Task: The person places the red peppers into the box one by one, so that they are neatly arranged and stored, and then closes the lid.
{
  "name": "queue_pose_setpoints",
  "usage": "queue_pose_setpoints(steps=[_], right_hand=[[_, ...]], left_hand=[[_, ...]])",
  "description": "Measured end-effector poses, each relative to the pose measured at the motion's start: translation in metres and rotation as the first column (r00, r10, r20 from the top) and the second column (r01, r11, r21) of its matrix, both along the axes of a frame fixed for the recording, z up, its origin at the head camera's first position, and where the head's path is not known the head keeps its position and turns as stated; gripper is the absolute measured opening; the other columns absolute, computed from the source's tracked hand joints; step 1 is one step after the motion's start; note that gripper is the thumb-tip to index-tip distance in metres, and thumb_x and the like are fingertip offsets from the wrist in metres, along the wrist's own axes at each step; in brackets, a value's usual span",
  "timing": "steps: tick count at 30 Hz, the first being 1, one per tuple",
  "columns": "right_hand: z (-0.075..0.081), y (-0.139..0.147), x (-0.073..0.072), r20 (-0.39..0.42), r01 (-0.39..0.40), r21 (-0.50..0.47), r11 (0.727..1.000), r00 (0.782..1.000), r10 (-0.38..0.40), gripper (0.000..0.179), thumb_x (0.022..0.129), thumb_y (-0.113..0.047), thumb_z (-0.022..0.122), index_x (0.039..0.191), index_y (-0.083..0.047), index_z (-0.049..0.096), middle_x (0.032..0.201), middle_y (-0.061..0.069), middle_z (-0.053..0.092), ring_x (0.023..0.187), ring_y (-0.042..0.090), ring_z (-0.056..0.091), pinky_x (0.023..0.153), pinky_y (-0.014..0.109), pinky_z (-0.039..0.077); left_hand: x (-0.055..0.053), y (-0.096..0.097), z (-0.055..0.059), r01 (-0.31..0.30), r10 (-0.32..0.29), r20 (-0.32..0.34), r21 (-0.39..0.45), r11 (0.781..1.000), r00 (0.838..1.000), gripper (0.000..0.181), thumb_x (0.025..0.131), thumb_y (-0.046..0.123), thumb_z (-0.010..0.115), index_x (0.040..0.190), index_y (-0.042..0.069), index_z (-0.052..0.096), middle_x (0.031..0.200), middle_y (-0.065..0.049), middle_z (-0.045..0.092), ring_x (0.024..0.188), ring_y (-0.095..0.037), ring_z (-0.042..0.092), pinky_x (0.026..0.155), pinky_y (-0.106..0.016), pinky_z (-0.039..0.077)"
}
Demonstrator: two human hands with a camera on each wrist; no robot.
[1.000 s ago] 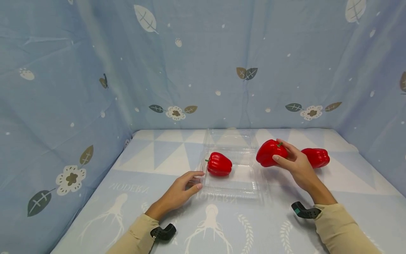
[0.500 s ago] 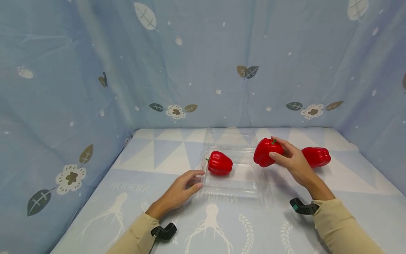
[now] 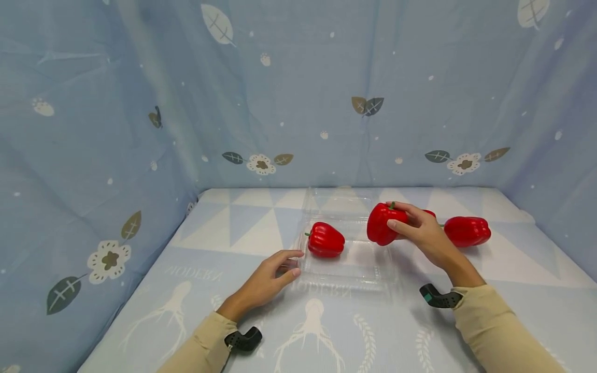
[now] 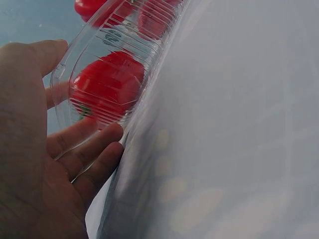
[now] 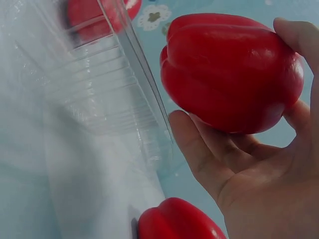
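Note:
My right hand [image 3: 423, 233] grips a red bell pepper [image 3: 380, 226] with a green stem, raised at the right side of a clear plastic container [image 3: 342, 282]. Thumb and fingers wrap its end in the right wrist view, while its far end points toward the container's wall [image 5: 134, 59]. Inside the container, on its left, lies another bell pepper [image 3: 325, 240] with its stem to the left. My left hand [image 3: 265, 282] is at the container's left wall; its fairly straight fingers [image 4: 102, 162] touch the clear side in the left wrist view.
A bell pepper [image 3: 467, 231] lies on the patterned tablecloth [image 3: 522, 311] right of the container. Part of another red one [image 3: 429, 213] shows behind my right hand. The container's clear lid [image 3: 338, 202] lies back behind it. Blue curtains [image 3: 298, 103] enclose the table.
My right hand has carried its bell pepper leftward to the container's right side, uncovering part of a red pepper behind it. The left hand has stayed at the container's wall.

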State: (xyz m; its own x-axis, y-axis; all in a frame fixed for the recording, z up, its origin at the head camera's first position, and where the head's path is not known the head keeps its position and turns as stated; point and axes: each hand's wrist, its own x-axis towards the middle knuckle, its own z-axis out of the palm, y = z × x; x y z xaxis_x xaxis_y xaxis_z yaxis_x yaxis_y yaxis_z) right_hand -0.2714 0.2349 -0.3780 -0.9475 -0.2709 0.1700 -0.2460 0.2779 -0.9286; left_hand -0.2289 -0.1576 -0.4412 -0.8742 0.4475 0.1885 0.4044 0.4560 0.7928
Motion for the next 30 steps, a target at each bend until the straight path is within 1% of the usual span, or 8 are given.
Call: queue_pose_setpoints(steps=[4,7,10,14,20,23,27,30], right_hand=[[0.002,-0.004,-0.002,0.015,-0.001,-0.002,1.000,1.000,0.001,0.070,0.098,-0.032,0.067,0.155,-0.010,0.034,0.142,0.019,0.048,0.121,0.036,0.050,0.087,0.031,0.056],[0.004,-0.005,-0.002,0.023,0.001,0.007,1.000,1.000,-0.002,0.071,0.098,-0.034,0.067,0.156,-0.010,0.034,0.142,0.019,0.048,0.122,0.038,0.050,0.088,0.032,0.056],[0.005,-0.007,-0.002,0.035,0.003,0.014,1.000,0.999,-0.004,0.074,0.096,-0.035,0.068,0.156,-0.011,0.032,0.142,0.020,0.048,0.124,0.039,0.049,0.090,0.039,0.056],[0.006,-0.008,-0.003,0.052,0.019,0.028,0.999,0.998,-0.020,0.079,0.093,-0.036,0.073,0.156,-0.011,0.032,0.143,0.019,0.046,0.126,0.040,0.046,0.091,0.047,0.055],[0.008,-0.011,-0.006,0.052,0.028,0.080,0.996,0.998,-0.032,0.080,0.091,-0.038,0.074,0.156,-0.014,0.035,0.143,0.020,0.047,0.126,0.042,0.046,0.091,0.054,0.053],[0.009,-0.012,-0.007,0.043,0.017,0.107,0.994,0.999,-0.021,0.078,0.091,-0.038,0.075,0.155,-0.015,0.037,0.142,0.019,0.047,0.124,0.041,0.048,0.089,0.053,0.054],[0.010,-0.015,-0.010,0.025,-0.011,0.129,0.992,1.000,0.008,0.076,0.090,-0.036,0.075,0.153,-0.014,0.039,0.139,0.018,0.050,0.120,0.039,0.052,0.088,0.052,0.055],[0.011,-0.018,-0.012,0.033,-0.024,0.139,0.990,0.999,0.019,0.077,0.089,-0.034,0.076,0.153,-0.014,0.038,0.137,0.018,0.052,0.118,0.038,0.053,0.087,0.050,0.055]], left_hand=[[0.000,0.000,0.001,-0.002,0.003,-0.004,0.008,1.000,1.000,0.045,0.100,0.023,0.064,0.143,0.012,0.054,0.140,-0.003,0.056,0.120,-0.017,0.060,0.102,-0.041,0.049],[0.000,0.000,0.001,0.005,-0.005,-0.015,0.014,1.000,1.000,0.045,0.100,0.022,0.064,0.143,0.011,0.054,0.139,-0.003,0.056,0.120,-0.017,0.060,0.102,-0.041,0.049],[0.000,0.000,0.000,0.009,-0.009,-0.022,0.017,1.000,1.000,0.045,0.100,0.021,0.064,0.142,0.010,0.054,0.139,-0.002,0.056,0.120,-0.016,0.060,0.102,-0.040,0.049],[0.000,0.000,0.000,0.005,-0.005,-0.016,0.013,1.000,1.000,0.044,0.100,0.023,0.064,0.142,0.013,0.054,0.139,0.001,0.056,0.120,-0.015,0.060,0.102,-0.040,0.049],[0.001,0.000,-0.001,0.014,-0.013,-0.012,0.017,1.000,1.000,0.045,0.100,0.026,0.064,0.142,0.013,0.054,0.139,0.001,0.056,0.121,-0.016,0.059,0.102,-0.040,0.048],[0.001,-0.001,0.000,0.017,-0.017,-0.009,0.011,1.000,1.000,0.047,0.100,0.030,0.063,0.143,0.012,0.054,0.140,-0.001,0.056,0.121,-0.016,0.059,0.103,-0.040,0.048],[0.001,-0.001,0.000,0.015,-0.015,-0.011,0.007,1.000,1.000,0.046,0.100,0.027,0.064,0.143,0.012,0.053,0.139,-0.002,0.056,0.120,-0.016,0.059,0.102,-0.041,0.048],[0.001,-0.001,0.000,0.012,-0.012,-0.009,0.010,1.000,1.000,0.045,0.100,0.023,0.064,0.143,0.012,0.053,0.139,-0.002,0.056,0.120,-0.016,0.059,0.102,-0.041,0.048]])
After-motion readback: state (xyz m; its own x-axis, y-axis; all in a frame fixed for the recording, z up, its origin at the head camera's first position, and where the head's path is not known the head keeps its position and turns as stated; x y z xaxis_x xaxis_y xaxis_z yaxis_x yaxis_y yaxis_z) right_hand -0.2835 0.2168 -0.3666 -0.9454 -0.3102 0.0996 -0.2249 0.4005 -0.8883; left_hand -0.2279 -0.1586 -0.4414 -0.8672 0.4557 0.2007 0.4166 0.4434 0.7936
